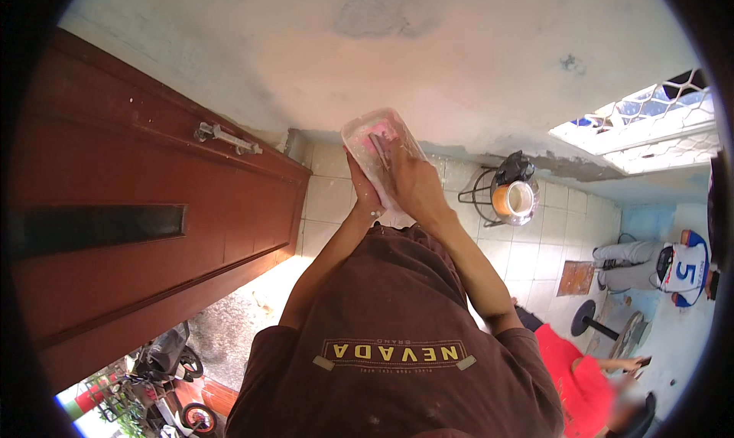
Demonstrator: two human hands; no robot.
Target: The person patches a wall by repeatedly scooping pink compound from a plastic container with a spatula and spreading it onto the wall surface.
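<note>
My left hand [365, 189] grips a scuffed, translucent plastic tray [367, 118] from beneath its left side, in the middle of the view. The tray has pale, pinkish smears inside. My right hand [415, 189] is closed inside the tray on a narrow grey tool [380, 151], which looks like a scraper; its far part lies against the tray's inside. Parts of both hands' fingers are hidden by the tray and tool.
Patched wall [474, 63] ahead, red-brown door [107, 170] left, metal stool [478, 197] holding an orange bucket [505, 201] right of the tray. Window grille [634, 120] upper right. Two other people [680, 273], [566, 377] at right; motorbikes [172, 361] lower left.
</note>
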